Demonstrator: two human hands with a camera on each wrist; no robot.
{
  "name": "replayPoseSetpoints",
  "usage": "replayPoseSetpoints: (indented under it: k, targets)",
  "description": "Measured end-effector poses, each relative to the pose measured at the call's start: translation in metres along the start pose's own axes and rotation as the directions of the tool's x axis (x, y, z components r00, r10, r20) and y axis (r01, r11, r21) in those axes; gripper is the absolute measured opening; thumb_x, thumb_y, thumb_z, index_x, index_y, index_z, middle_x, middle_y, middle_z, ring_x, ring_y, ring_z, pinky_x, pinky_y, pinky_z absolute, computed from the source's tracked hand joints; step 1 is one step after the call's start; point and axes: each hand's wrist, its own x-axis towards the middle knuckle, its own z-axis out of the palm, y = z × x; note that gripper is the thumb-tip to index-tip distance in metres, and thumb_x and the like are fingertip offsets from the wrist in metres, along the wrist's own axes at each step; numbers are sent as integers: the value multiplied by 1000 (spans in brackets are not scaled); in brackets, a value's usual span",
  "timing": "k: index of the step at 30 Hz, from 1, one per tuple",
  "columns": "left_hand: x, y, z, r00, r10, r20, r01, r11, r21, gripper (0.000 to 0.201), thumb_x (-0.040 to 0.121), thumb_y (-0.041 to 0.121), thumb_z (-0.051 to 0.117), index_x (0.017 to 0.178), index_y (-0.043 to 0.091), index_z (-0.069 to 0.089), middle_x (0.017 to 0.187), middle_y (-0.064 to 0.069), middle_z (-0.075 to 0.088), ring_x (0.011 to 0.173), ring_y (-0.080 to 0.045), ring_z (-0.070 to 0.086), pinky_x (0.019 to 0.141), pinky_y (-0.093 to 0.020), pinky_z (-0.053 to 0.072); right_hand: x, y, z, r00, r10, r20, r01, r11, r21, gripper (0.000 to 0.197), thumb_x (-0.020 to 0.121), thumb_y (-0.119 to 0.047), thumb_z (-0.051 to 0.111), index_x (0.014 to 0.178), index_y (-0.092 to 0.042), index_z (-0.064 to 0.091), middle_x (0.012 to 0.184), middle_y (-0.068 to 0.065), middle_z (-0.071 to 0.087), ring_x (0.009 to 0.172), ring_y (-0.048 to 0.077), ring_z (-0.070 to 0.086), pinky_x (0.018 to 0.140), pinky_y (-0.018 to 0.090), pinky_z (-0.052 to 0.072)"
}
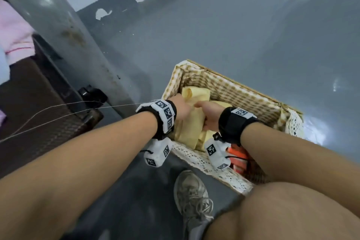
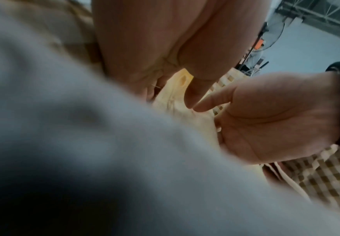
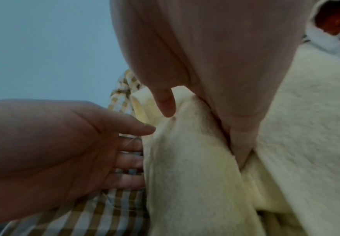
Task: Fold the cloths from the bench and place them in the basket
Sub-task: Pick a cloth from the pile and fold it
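A wicker basket [image 1: 243, 95] with a checked lining [image 2: 326, 175] stands on the grey floor in front of me. Folded yellow cloth [image 1: 191, 126] lies inside it. Both hands reach into the basket. My left hand [image 1: 182, 106] holds the cloth's left side, with straight fingers [image 3: 128, 159] between the cloth [image 3: 195, 167] and the lining and the thumb on the front. My right hand [image 1: 209, 117] grips a fold, its thumb [image 3: 166, 103] on one side and its fingers [image 3: 240, 143] tucked into the crease. In the left wrist view both thumbs meet over the cloth [image 2: 177, 95].
The dark bench [image 1: 39, 107] is at the left with a pink cloth [image 1: 13, 31] on it and thin threads [image 1: 58, 111] trailing off it. Something orange [image 1: 238, 159] sits in the basket's near end. My shoe [image 1: 191, 195] and knee [image 1: 292, 210] are close to the basket's lace rim [image 1: 200, 160].
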Motion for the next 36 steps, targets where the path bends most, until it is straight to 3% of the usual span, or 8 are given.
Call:
replayPoseSetpoints:
  k: [3,7,11,17,24,29,32,36]
  targets:
    - [-12,3,-8,999,22,-23,-22,1000,10,40,95,27,49,127,2,51,112,-13,62,93,-28,61,80,-38,53,-16,-16,-1,998,-32,-53,23,986,-167,62,96,-35,54,149,-11,33,146,19,46,122,39,55,103,54,47]
    - [-46,7,-36,986,113,-123,-104,992,74,23,93,19,49,93,5,67,92,-14,68,78,-24,61,68,-34,53,-67,-48,4,967,-245,-76,180,860,-478,43,96,-37,53,131,-12,54,122,9,64,101,25,67,95,41,54]
    - [-101,-10,-79,955,184,-233,-174,983,62,27,92,22,53,89,7,75,89,-10,76,88,-27,71,82,-38,58,-131,-75,44,920,-353,170,383,716,-584,20,95,-25,53,103,-9,64,98,8,70,78,18,65,76,31,52]
    - [-199,-105,-148,879,154,-451,-165,986,15,24,93,34,58,88,16,74,85,-4,75,86,-23,70,83,-34,56,-213,-99,157,764,-462,451,633,398,-664,25,98,-24,56,106,-4,68,100,11,69,86,21,65,79,31,53]
    - [-297,-236,-171,807,-19,-590,-32,997,-75,19,93,31,61,99,15,70,101,-7,73,97,-27,65,89,-40,52,-260,-73,306,634,-351,689,771,356,-528,11,93,-12,56,99,-6,63,75,7,54,69,19,48,59,25,34]
    - [-330,-302,-154,820,-114,-561,103,993,-51,32,95,32,57,119,12,63,123,-9,65,112,-28,59,84,-28,43,-259,-43,381,617,-291,731,778,83,-623,35,95,-27,60,120,-2,63,102,10,66,87,23,62,79,34,51]
    - [-332,-331,-141,866,-169,-471,162,985,-55,54,93,35,60,141,13,49,141,-8,54,126,-27,53,98,-30,44,-240,-35,405,583,-340,738,693,-267,-670,42,94,-29,59,129,-6,61,127,12,64,113,27,61,100,37,48]
    - [-324,-353,-133,899,-170,-405,194,981,19,42,90,40,61,122,12,57,120,-9,64,111,-31,60,87,-34,48,-200,-24,415,569,-301,765,643,-418,-642,74,84,-43,72,146,-15,43,144,6,49,130,25,48,101,31,41]
